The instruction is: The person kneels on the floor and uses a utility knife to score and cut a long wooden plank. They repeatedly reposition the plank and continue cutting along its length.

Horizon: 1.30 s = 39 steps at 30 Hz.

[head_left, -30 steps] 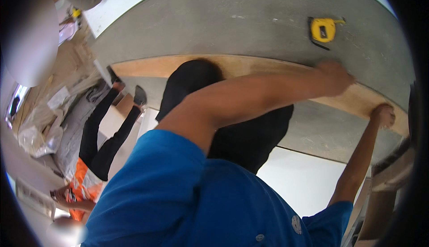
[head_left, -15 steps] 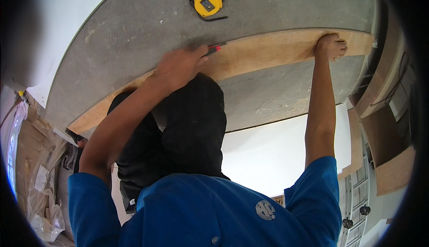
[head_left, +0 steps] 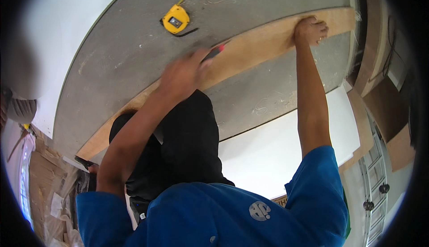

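A long, thin wooden strip (head_left: 250, 52) lies across a grey sheet (head_left: 120, 55). My left hand (head_left: 181, 77), blurred by motion, is closed around a utility knife (head_left: 212, 56) with a dark body and a red part near its tip. The knife points right, along the strip's far edge. Toward the strip's right end, my right hand (head_left: 309, 30) presses on the wood with fingers curled over it. My knees in black trousers (head_left: 190, 131) are at the strip's near side and cover part of its left half.
Beyond the strip, a yellow tape measure (head_left: 175, 21) rests on the grey sheet, its tape end poking out. White sheets (head_left: 263, 151) lie nearer me on the right. A metal ladder (head_left: 375, 180) and curved wooden panels (head_left: 386, 108) stand at the right; plastic wrapping (head_left: 58, 207) is heaped lower left.
My left hand has moved the knife rightward along the strip's far edge. My right hand stays near the strip's right end. The whole view has tilted and shifted a little.
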Each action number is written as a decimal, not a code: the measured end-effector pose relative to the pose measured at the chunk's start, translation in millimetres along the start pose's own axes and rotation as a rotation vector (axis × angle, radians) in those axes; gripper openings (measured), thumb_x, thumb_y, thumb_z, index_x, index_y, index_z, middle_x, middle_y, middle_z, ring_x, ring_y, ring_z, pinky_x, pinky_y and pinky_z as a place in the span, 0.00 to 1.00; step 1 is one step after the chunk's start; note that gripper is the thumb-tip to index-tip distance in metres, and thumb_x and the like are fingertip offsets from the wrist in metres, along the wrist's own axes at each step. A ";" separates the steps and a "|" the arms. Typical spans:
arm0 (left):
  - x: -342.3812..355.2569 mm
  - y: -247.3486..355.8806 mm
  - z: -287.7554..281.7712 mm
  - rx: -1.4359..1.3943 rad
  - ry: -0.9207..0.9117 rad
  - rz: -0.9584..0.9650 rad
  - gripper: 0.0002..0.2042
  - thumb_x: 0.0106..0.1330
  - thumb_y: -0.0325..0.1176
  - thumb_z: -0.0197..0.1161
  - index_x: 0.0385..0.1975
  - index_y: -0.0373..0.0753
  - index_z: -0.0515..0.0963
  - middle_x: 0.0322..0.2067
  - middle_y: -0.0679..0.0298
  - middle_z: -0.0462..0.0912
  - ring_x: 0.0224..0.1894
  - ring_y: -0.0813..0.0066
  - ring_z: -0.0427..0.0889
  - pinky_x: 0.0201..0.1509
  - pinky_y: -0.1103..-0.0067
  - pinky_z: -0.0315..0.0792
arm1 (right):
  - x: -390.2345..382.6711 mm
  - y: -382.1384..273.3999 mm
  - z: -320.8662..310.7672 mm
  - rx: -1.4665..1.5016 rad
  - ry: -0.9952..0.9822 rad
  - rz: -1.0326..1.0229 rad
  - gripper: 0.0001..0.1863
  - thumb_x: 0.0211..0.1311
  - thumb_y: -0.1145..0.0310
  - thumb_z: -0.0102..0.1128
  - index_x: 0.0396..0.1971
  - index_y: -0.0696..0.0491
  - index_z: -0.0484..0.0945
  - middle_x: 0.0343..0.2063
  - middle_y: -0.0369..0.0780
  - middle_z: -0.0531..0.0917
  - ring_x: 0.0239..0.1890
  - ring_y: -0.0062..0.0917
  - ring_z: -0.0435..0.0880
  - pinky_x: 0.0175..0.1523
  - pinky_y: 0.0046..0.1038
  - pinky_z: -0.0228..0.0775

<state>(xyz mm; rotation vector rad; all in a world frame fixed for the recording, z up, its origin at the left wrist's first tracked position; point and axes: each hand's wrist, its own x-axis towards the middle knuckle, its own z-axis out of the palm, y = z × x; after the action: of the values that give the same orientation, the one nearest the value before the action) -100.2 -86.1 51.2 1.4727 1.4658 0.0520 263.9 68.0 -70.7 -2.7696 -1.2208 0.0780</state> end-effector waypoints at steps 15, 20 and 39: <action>106.6 66.8 39.3 0.087 -0.051 0.106 0.14 0.74 0.42 0.52 0.51 0.40 0.72 0.35 0.47 0.84 0.42 0.46 0.83 0.45 0.55 0.75 | 0.0 5.9 1.0 0.015 0.061 -0.023 0.32 0.70 0.51 0.39 0.64 0.60 0.57 0.71 0.52 0.52 0.73 0.50 0.47 0.66 0.58 0.56; 107.0 70.4 39.6 0.041 0.065 0.166 0.14 0.73 0.40 0.52 0.52 0.40 0.73 0.34 0.48 0.84 0.42 0.45 0.83 0.46 0.54 0.75 | -1.3 6.8 0.5 0.040 0.043 -0.028 0.33 0.70 0.50 0.39 0.64 0.61 0.58 0.71 0.52 0.52 0.73 0.50 0.48 0.66 0.58 0.56; -51.9 -53.7 -5.8 0.282 -0.138 -0.154 0.13 0.75 0.42 0.52 0.51 0.42 0.70 0.31 0.48 0.82 0.35 0.43 0.83 0.38 0.55 0.75 | 3.2 3.6 1.8 0.024 0.019 0.024 0.34 0.70 0.50 0.39 0.67 0.59 0.58 0.71 0.50 0.53 0.74 0.49 0.47 0.67 0.58 0.55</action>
<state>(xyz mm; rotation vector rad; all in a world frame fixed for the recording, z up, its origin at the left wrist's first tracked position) -156.1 -136.0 50.0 1.5468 1.5124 -0.3565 268.6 68.2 -73.0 -2.7583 -1.1748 0.0680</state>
